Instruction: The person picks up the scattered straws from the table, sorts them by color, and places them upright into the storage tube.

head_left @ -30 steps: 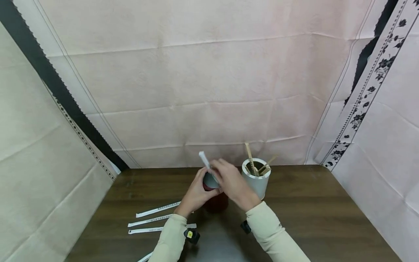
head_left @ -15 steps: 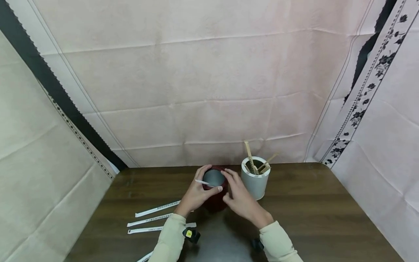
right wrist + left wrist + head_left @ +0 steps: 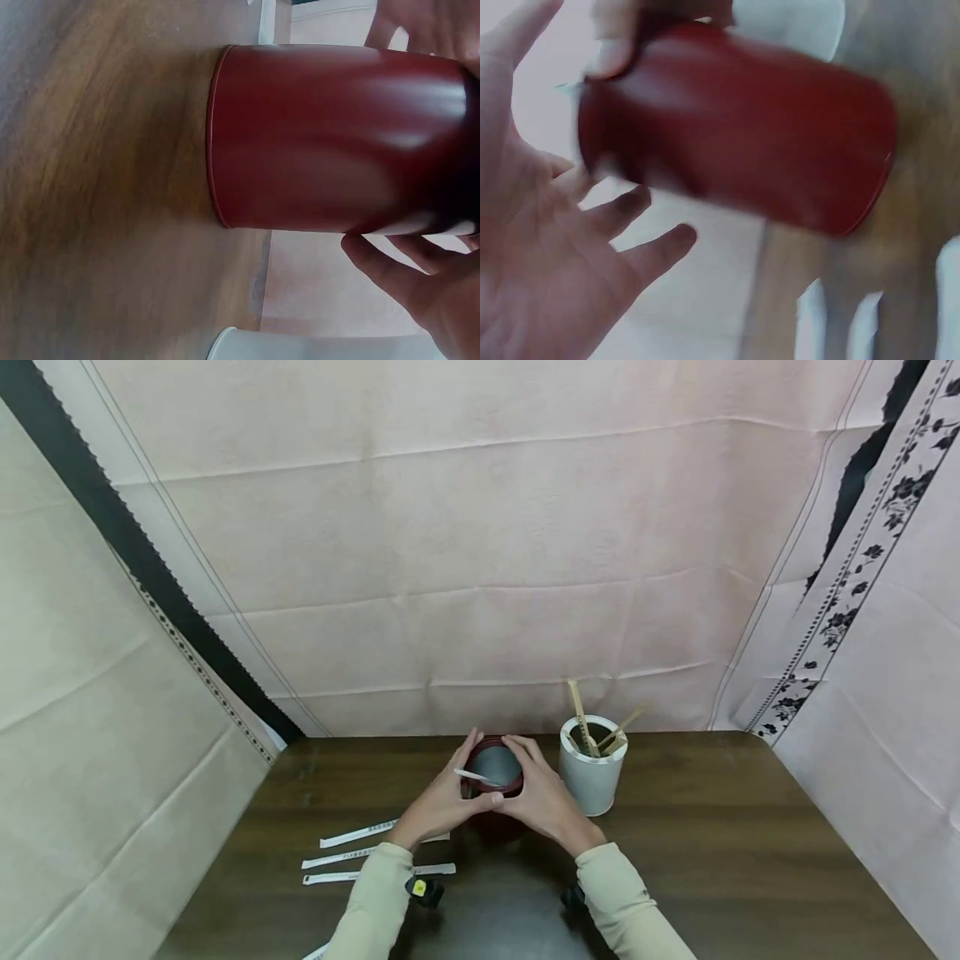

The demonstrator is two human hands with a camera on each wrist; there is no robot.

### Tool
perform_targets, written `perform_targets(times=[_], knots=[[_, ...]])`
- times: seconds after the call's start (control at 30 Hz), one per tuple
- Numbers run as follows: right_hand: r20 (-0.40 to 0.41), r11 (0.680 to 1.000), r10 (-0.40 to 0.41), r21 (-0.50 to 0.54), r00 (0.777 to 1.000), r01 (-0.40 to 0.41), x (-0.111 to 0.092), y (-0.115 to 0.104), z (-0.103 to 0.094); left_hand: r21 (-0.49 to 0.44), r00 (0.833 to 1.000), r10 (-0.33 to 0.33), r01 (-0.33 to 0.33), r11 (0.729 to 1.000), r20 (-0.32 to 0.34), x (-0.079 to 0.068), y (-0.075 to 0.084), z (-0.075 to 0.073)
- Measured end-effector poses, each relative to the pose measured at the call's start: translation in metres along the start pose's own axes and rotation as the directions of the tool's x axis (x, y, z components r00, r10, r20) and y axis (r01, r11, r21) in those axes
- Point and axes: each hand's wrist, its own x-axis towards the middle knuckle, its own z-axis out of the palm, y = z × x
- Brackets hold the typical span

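Note:
A dark red canister [image 3: 330, 139] with a grey inside stands upright between my hands in the head view. A slim white strip [image 3: 471, 774] lies across its mouth, one end over the left rim. My left hand [image 3: 438, 806] spreads round the canister's left side; in the left wrist view its palm stands off from the red wall [image 3: 757, 127], fingers apart. My right hand [image 3: 547, 806] grips the canister near the top from the right, its thumb over the rim in the left wrist view. The two thumbs come close together at the near side.
Close by on the right stands a pale grey canister [image 3: 591, 783] with several beige sticks [image 3: 581, 718]. Several white strips with black print [image 3: 360, 833] lie on the brown wooden table [image 3: 720, 852], partly under my left forearm. Pale cloth [image 3: 465, 527] hangs behind.
My right hand has let go of the white strip, which now leans in the red canister. That hand has moved to the canister's right side and grips it. The left hand's fingers have straightened.

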Motion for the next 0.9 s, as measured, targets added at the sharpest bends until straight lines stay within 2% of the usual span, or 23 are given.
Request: perform_targets(times=[0.07, 0.2, 0.27, 0.37, 0.47, 0.63, 0.7, 0.8, 0.83, 0.9], knots=[[-0.006, 1.0, 0.0, -0.011, 1.0, 0.0, 0.001, 0.0, 0.0, 0.021, 1.0, 0.001, -0.002, 1.0, 0.025, -0.008, 0.004, -0.012], [-0.025, 1.0, 0.007, -0.015, 1.0, -0.007, 0.003, 0.001, -0.002, 0.111, 0.999, 0.014, -0.018, 0.994, 0.031, -0.03, 0.013, -0.039], [-0.035, 1.0, 0.021, -0.012, 0.999, -0.022, 0.003, 0.002, -0.004, 0.17, 0.999, 0.01, -0.018, 0.985, 0.051, -0.044, 0.017, -0.052], [-0.036, 0.999, 0.038, -0.013, 0.999, -0.038, 0.003, 0.003, -0.007, 0.204, 0.992, -0.022, -0.004, 0.979, 0.124, -0.07, 0.012, -0.069], [-0.027, 0.999, 0.041, -0.006, 0.999, -0.042, 0.003, 0.004, -0.007, 0.219, 0.975, -0.068, 0.02, 0.975, 0.21, -0.104, -0.005, -0.084], [-0.015, 0.999, 0.042, 0.014, 0.999, -0.041, 0.002, 0.005, -0.003, 0.149, 0.928, -0.192, 0.151, 0.977, 0.319, -0.164, -0.047, -0.106], [-0.013, 0.999, 0.039, 0.022, 0.999, -0.039, 0.003, 0.006, -0.001, 0.117, 0.911, -0.223, 0.193, 0.974, 0.347, -0.182, -0.064, -0.111], [-0.014, 0.999, 0.032, 0.034, 0.999, -0.032, 0.003, 0.008, 0.001, 0.081, 0.899, -0.21, 0.194, 0.978, 0.385, -0.198, -0.086, -0.113], [-0.015, 0.999, 0.029, 0.039, 0.999, -0.029, 0.003, 0.008, 0.001, 0.072, 0.9, -0.203, 0.19, 0.979, 0.387, -0.201, -0.092, -0.112], [-0.016, 0.999, 0.025, 0.046, 1.0, -0.024, 0.003, 0.009, 0.002, 0.065, 0.903, -0.155, 0.141, 0.988, 0.401, -0.202, -0.106, -0.107]])
